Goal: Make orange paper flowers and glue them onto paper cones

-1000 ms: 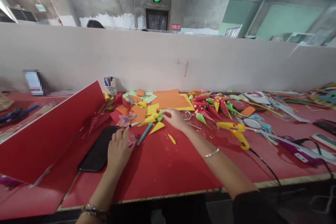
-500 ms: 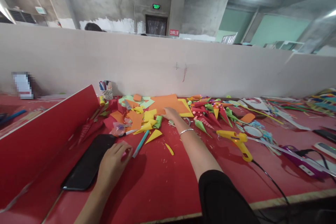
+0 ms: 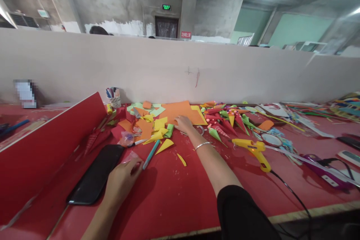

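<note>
My left hand (image 3: 123, 181) rests on the red table (image 3: 174, 191) beside a black phone (image 3: 97, 174), fingers curled on a small clear plastic bag (image 3: 129, 156). A teal pen (image 3: 151, 153) lies just right of it. My right hand (image 3: 184, 123) reaches far forward and lies flat on the edge of a large orange sheet (image 3: 177, 111), fingers stretched out. A silver bracelet (image 3: 203, 144) circles that wrist. Yellow and orange paper scraps (image 3: 153, 125) are heaped between the two hands.
A yellow glue gun (image 3: 253, 149) with a black cord lies to the right. Coloured paper cones (image 3: 225, 120) sit behind it. A red divider board (image 3: 47, 146) stands at the left, a pen cup (image 3: 114, 97) at the back. A beige partition wall closes the far edge.
My right hand moved forward from the yellow scraps onto the orange sheet. My left hand slid back toward me along the phone, away from the scrap pile.
</note>
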`<control>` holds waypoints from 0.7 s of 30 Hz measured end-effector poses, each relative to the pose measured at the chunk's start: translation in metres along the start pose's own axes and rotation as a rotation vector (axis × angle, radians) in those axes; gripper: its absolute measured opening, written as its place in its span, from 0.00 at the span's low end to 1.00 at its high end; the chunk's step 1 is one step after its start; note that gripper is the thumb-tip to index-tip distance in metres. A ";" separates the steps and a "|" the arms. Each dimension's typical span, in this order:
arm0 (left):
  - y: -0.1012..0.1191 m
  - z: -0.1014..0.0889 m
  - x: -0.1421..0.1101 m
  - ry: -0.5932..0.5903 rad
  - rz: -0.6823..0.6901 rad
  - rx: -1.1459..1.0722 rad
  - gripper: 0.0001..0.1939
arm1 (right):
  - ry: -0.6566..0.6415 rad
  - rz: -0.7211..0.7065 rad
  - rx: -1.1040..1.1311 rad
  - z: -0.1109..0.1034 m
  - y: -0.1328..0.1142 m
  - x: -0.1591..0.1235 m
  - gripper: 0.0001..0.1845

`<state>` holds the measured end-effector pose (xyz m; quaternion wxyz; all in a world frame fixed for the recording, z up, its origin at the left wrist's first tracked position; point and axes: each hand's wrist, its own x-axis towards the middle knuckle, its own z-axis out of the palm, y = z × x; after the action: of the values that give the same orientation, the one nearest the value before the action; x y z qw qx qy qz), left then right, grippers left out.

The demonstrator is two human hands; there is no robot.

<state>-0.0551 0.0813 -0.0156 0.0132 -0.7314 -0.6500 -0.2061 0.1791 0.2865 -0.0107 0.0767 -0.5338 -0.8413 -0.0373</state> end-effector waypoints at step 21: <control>0.004 0.002 0.000 0.133 -0.043 -0.277 0.18 | 0.373 0.182 0.285 -0.090 0.006 -0.028 0.11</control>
<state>-0.0503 0.0815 -0.0164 -0.0491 -0.6969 -0.6285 -0.3420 0.2042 0.2510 0.0735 0.3084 -0.5750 -0.7578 -0.0091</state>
